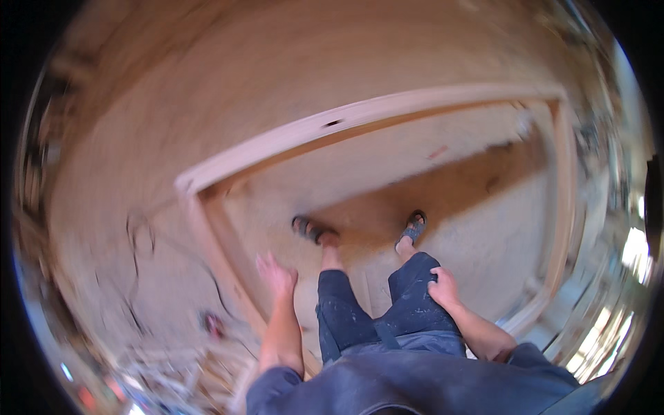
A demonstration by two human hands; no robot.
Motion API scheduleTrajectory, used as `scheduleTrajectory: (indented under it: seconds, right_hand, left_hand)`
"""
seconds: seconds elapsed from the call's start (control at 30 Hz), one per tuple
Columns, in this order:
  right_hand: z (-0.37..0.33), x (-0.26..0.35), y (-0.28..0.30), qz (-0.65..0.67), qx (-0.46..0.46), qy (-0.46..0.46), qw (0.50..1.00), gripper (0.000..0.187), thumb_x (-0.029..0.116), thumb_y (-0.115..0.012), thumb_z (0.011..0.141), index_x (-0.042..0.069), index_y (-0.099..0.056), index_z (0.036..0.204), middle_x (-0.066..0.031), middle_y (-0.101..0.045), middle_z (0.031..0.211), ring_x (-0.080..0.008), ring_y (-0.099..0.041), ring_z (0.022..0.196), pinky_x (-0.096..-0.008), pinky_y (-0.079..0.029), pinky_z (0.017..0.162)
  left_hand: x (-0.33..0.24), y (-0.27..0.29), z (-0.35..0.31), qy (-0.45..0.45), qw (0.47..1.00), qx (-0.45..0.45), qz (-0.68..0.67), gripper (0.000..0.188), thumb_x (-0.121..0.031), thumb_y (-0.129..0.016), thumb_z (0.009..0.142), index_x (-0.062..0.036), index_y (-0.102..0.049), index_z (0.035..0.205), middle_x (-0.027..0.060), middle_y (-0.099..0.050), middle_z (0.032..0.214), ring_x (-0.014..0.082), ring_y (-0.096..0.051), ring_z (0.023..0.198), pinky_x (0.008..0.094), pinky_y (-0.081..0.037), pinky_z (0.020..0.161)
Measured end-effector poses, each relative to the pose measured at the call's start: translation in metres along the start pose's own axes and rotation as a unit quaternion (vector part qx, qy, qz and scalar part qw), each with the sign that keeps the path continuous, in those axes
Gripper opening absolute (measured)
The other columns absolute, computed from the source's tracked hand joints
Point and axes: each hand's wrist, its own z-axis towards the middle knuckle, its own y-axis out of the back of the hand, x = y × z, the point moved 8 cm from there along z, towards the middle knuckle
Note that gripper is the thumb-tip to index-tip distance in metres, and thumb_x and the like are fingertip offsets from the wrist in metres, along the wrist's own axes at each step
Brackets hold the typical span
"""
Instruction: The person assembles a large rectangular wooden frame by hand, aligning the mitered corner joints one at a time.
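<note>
A large rectangular wooden frame (373, 111) lies on the floor, and I stand inside its outline. One long member of it has a dark slot (333, 123). My left hand (278, 275) hangs with fingers spread, nothing in it, nearest to the left short side (220, 259) of the frame. Beside my right thigh, in front of the dark shorts (415, 297), is my right hand (443, 287). Its fingers are loosely bent and a little apart, with no object visible in them. Whether it touches the shorts I cannot tell.
A dark cord (214, 283) runs over the floor left of the frame, near a small red and dark object (213, 324), blurred. Wood scraps (187, 377) lie at the lower left. Stacked boards (602, 332) stand along the right. My sandalled feet are on the floor within the frame.
</note>
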Motion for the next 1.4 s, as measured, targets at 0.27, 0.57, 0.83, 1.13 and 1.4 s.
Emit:
scheduleTrajectory:
  seconds: [0.27, 0.57, 0.83, 1.13, 1.4]
  right_hand:
    - [-0.046, -0.182, 0.029, 0.114, -0.043, -0.102, 0.987, 0.036, 0.011, -0.066, 0.078, 0.006, -0.072, 0.113, -0.0191, -0.070, 0.120, -0.0387, -0.060, 0.121, -0.0464, -0.045, 0.109]
    - [-0.114, -0.444, 0.077, 0.275, -0.120, -0.314, 0.901, 0.039, 0.007, -0.068, 0.074, 0.005, -0.072, 0.112, -0.0232, -0.070, 0.118, -0.0404, -0.064, 0.116, -0.0460, -0.052, 0.101]
    - [-0.133, -0.560, 0.080, 0.287, -0.151, -0.353, 0.878, 0.028, 0.010, -0.068, 0.075, 0.003, -0.069, 0.102, -0.0240, -0.071, 0.099, -0.0427, -0.069, 0.100, -0.0497, -0.055, 0.087]
    - [-0.020, -0.652, 0.162, 0.314, -0.004, -0.340, 0.886, 0.033, 0.013, -0.064, 0.075, 0.002, -0.069, 0.106, -0.0246, -0.071, 0.104, -0.0453, -0.068, 0.102, -0.0512, -0.055, 0.091]
    - [0.216, -0.836, 0.398, 0.291, -0.165, -0.326, 0.884, 0.034, 0.007, -0.069, 0.079, 0.003, -0.069, 0.113, -0.0231, -0.071, 0.113, -0.0404, -0.067, 0.111, -0.0483, -0.054, 0.095]
  left_hand:
    - [-0.171, -0.068, -0.105, -0.210, 0.972, 0.103, 0.028, 0.081, -0.026, -0.079, 0.081, 0.0070, -0.047, 0.148, 0.0298, -0.058, 0.141, 0.0438, -0.054, 0.132, 0.0479, -0.042, 0.115]
    - [-0.406, -0.080, -0.233, -0.294, 0.944, 0.115, 0.097, 0.075, -0.030, -0.079, 0.080, -0.0011, -0.054, 0.145, 0.0232, -0.068, 0.131, 0.0397, -0.064, 0.123, 0.0457, -0.051, 0.106]
    - [-0.634, -0.117, -0.298, -0.361, 0.915, 0.154, 0.097, 0.075, -0.031, -0.074, 0.082, -0.0041, -0.052, 0.148, 0.0212, -0.067, 0.135, 0.0398, -0.063, 0.125, 0.0464, -0.049, 0.109]
    - [-0.761, -0.205, -0.240, -0.272, 0.905, 0.193, 0.263, 0.080, -0.036, -0.071, 0.081, -0.0036, -0.048, 0.152, 0.0249, -0.063, 0.139, 0.0409, -0.062, 0.126, 0.0476, -0.048, 0.110]
    - [-1.121, -0.195, -0.280, -0.406, 0.890, 0.139, 0.155, 0.074, -0.036, -0.075, 0.084, -0.0037, -0.052, 0.147, 0.0240, -0.065, 0.135, 0.0422, -0.062, 0.125, 0.0497, -0.051, 0.104]
